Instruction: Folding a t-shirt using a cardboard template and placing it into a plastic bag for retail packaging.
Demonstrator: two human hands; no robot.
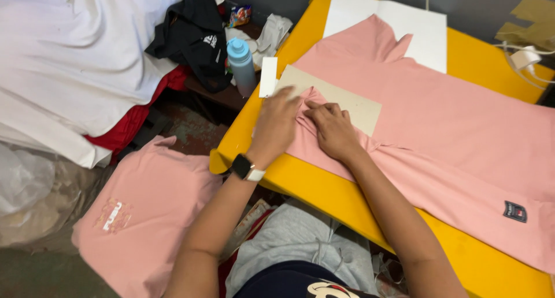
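Head view: both hands, left point(276, 124) and right point(332, 130), pinch the pink t-shirt point(439, 130) sleeve over the cardboard template point(352, 104); fabric could bunch, skewing the fold.

Under the left hand point(276, 123) and right hand point(330, 130), the bunched sleeve of the pink shirt point(439, 124) hides part of the cardboard sheet point(347, 101), and the fingertips of both are buried in the fold. Right of the right hand, the shirt runs off the picture's edge. Its small dark label point(514, 211) is too small to make out. The yellow worktop point(324, 188) is cut off at the bottom edge.
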